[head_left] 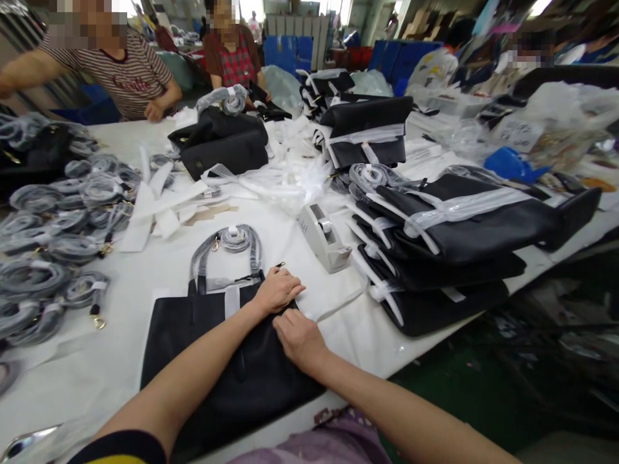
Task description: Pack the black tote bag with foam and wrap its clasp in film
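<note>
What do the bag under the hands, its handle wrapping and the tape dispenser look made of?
Black bag: probably leather or imitation leather, given its smooth, dull sheen.
Handle wrapping: apparently clear plastic film, from its wrinkles and glossy highlights.
Tape dispenser: likely moulded plastic, with a pale grey, evenly coloured body.

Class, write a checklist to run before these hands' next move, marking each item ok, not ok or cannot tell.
1. Smooth black rectangular handbag lying on the white table: ok.
2. Left hand and right hand both on the bag: ok.
3. Either hand gripping the bag firmly: cannot tell.
4. Pale grey, block-shaped tape dispenser standing apart from the bag: ok.
5. Table free of loose, flat white strips: not ok.
</note>
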`<state>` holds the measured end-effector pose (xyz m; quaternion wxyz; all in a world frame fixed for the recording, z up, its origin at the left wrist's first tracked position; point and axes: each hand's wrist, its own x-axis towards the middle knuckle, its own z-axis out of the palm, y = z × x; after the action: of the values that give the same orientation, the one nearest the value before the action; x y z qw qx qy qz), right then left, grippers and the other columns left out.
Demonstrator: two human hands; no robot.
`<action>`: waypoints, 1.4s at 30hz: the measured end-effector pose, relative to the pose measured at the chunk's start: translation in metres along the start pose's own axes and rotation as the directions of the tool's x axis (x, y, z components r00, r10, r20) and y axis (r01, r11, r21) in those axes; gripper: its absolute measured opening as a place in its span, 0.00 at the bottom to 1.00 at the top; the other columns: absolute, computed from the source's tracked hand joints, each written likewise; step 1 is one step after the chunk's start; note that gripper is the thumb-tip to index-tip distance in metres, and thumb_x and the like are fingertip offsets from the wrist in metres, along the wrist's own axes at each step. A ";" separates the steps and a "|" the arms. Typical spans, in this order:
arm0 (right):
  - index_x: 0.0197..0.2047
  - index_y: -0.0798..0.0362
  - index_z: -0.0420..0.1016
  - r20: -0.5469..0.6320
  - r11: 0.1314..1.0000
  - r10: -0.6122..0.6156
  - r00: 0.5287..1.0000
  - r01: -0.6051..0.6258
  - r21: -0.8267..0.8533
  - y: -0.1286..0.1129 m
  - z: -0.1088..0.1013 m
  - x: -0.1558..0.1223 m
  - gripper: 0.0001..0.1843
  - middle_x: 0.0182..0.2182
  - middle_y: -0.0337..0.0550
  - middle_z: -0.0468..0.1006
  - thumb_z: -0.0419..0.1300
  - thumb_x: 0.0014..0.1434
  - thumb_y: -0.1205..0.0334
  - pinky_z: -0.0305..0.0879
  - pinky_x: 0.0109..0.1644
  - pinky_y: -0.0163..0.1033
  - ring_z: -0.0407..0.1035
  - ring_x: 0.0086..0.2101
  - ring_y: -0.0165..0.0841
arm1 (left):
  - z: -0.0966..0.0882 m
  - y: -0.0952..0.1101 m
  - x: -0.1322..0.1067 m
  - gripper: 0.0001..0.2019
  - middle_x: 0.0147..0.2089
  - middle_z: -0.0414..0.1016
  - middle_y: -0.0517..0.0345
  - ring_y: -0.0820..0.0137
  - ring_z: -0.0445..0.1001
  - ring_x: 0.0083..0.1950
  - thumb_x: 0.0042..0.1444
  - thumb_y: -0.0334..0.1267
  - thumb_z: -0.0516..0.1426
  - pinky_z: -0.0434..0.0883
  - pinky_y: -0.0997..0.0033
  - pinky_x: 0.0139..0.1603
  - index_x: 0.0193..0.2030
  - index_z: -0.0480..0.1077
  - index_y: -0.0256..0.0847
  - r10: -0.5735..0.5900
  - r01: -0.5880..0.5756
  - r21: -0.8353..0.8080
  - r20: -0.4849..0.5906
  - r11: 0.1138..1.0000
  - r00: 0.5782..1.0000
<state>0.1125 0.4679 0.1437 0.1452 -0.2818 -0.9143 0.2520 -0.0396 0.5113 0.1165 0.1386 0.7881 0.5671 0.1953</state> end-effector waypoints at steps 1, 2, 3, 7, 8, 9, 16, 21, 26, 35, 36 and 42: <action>0.39 0.53 0.74 0.001 0.998 -0.037 0.999 0.037 -0.042 -0.001 0.005 -0.004 0.17 0.33 0.45 0.73 0.44 0.67 0.61 0.59 0.39 0.38 0.64 0.35 0.34 | -0.002 0.000 0.000 0.20 0.35 0.76 0.55 0.65 0.67 0.43 0.67 0.47 0.43 0.55 0.57 0.52 0.36 0.73 0.42 -0.007 0.007 -0.013 0.001 1.000 1.000; 0.41 0.53 0.74 -0.001 0.994 -0.070 0.998 0.070 -0.081 -0.002 0.008 -0.008 0.16 0.33 0.46 0.73 0.45 0.67 0.62 0.59 0.39 0.39 0.63 0.36 0.35 | -0.004 0.000 -0.001 0.19 0.35 0.76 0.55 0.65 0.67 0.44 0.67 0.46 0.43 0.55 0.57 0.52 0.38 0.73 0.42 -0.014 0.014 -0.026 0.002 1.000 1.000; 0.42 0.53 0.74 -0.007 0.988 -0.098 0.995 0.096 -0.118 -0.002 0.011 -0.010 0.16 0.33 0.46 0.72 0.45 0.67 0.63 0.58 0.39 0.40 0.63 0.35 0.35 | -0.006 0.000 -0.001 0.19 0.36 0.76 0.55 0.65 0.68 0.44 0.67 0.45 0.43 0.55 0.58 0.53 0.39 0.73 0.43 -0.021 0.021 -0.039 0.002 0.999 1.000; 0.45 0.55 0.73 -0.043 0.963 -0.173 0.984 0.160 -0.217 0.000 0.015 -0.008 0.16 0.34 0.47 0.71 0.45 0.66 0.66 0.58 0.39 0.41 0.61 0.35 0.36 | -0.008 0.001 -0.001 0.17 0.39 0.78 0.55 0.65 0.70 0.45 0.66 0.45 0.45 0.57 0.58 0.55 0.42 0.73 0.44 -0.054 0.051 -0.086 -0.033 0.995 0.998; 0.45 0.55 0.73 -0.051 0.955 -0.193 0.980 0.176 -0.237 0.000 0.015 -0.007 0.16 0.34 0.47 0.71 0.45 0.66 0.66 0.58 0.39 0.41 0.61 0.34 0.35 | -0.010 0.003 -0.001 0.16 0.41 0.78 0.55 0.65 0.70 0.46 0.66 0.44 0.46 0.57 0.58 0.55 0.43 0.73 0.44 -0.064 0.058 -0.097 -0.053 0.994 0.997; 0.46 0.55 0.73 -0.060 0.948 -0.213 0.975 0.191 -0.256 0.000 0.014 -0.006 0.15 0.34 0.46 0.71 0.46 0.65 0.66 0.58 0.39 0.41 0.61 0.34 0.35 | -0.012 0.007 -0.001 0.15 0.43 0.78 0.54 0.65 0.71 0.49 0.65 0.44 0.47 0.58 0.57 0.56 0.45 0.72 0.44 -0.076 0.067 -0.107 -0.078 0.992 0.994; 0.45 0.56 0.74 -0.153 0.903 -0.344 0.927 0.281 -0.324 0.002 0.013 -0.003 0.14 0.45 0.54 0.73 0.49 0.64 0.64 0.61 0.49 0.50 0.65 0.45 0.42 | -0.082 0.034 -0.067 0.17 0.60 0.69 0.54 0.67 0.65 0.60 0.63 0.46 0.51 0.60 0.66 0.61 0.56 0.67 0.45 -0.339 0.298 -0.163 -0.397 0.940 0.853; 0.53 0.56 0.70 -0.166 0.860 -0.411 0.897 0.321 -0.396 0.011 0.020 0.007 0.19 0.58 0.57 0.67 0.49 0.63 0.61 0.53 0.61 0.56 0.62 0.56 0.44 | -0.129 0.043 -0.208 0.22 0.47 0.75 0.51 0.68 0.74 0.46 0.68 0.46 0.37 0.71 0.69 0.46 0.54 0.66 0.41 -0.682 0.669 -0.288 -0.577 0.685 0.450; 0.56 0.57 0.68 -0.139 0.815 -0.445 0.885 0.335 -0.473 0.012 0.022 0.010 0.21 0.60 0.59 0.65 0.48 0.62 0.60 0.55 0.60 0.54 0.61 0.58 0.45 | -0.095 0.054 -0.268 0.23 0.37 0.74 0.54 0.67 0.74 0.36 0.64 0.53 0.45 0.71 0.67 0.39 0.53 0.66 0.38 -0.791 0.818 -0.334 -0.571 0.469 0.221; 0.56 0.58 0.68 -0.119 0.729 -0.505 0.855 0.349 -0.589 0.020 0.023 0.011 0.22 0.59 0.58 0.67 0.50 0.61 0.61 0.58 0.59 0.53 0.63 0.57 0.45 | -0.052 0.042 -0.244 0.13 0.38 0.65 0.52 0.60 0.68 0.40 0.60 0.49 0.53 0.67 0.59 0.42 0.38 0.68 0.40 -0.743 0.914 -0.177 -0.647 0.365 0.172; 0.56 0.58 0.68 -0.109 0.723 -0.507 0.855 0.353 -0.594 0.020 0.023 0.011 0.22 0.59 0.57 0.67 0.50 0.61 0.61 0.58 0.59 0.53 0.63 0.57 0.45 | -0.050 0.039 -0.246 0.12 0.37 0.65 0.52 0.61 0.68 0.39 0.61 0.47 0.52 0.68 0.60 0.41 0.37 0.68 0.40 -0.736 0.914 -0.165 -0.652 0.371 0.181; 0.57 0.58 0.67 -0.084 0.719 -0.496 0.864 0.354 -0.598 0.019 0.024 0.012 0.22 0.59 0.57 0.67 0.50 0.61 0.61 0.58 0.60 0.53 0.62 0.57 0.45 | -0.036 0.019 -0.253 0.13 0.32 0.66 0.56 0.65 0.69 0.36 0.64 0.41 0.49 0.68 0.63 0.40 0.30 0.65 0.42 -0.714 0.912 -0.108 -0.660 0.395 0.231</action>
<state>0.1020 0.4794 0.1150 0.2186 -0.1206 -0.9625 -0.1057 -0.1111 0.2656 0.1184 -0.0943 0.2647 0.9276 0.2462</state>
